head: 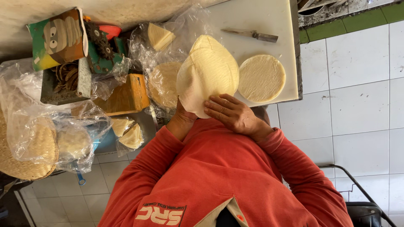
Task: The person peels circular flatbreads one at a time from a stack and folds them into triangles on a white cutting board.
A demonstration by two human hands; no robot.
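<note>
Left hand [185,115] gripped the stack of pale round tortillas [208,71] from beneath, tilted above the white tabletop [261,19]; right hand [231,111] lay flat, fingers open, against its lower edge.

Both arms in red sleeves bend inward, bringing the hands close together before the chest. The right hand [232,113] lies flat, fingers [216,104] spread. The left hand [182,119] is raised, its fingers hidden.

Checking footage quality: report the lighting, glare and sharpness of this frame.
Head view: bright, even daylight; glare on the plastic bags; the white cutting board is nearly washed out; the tortilla stack and the right hand are sharp; soft shadow beneath the knife.
</note>
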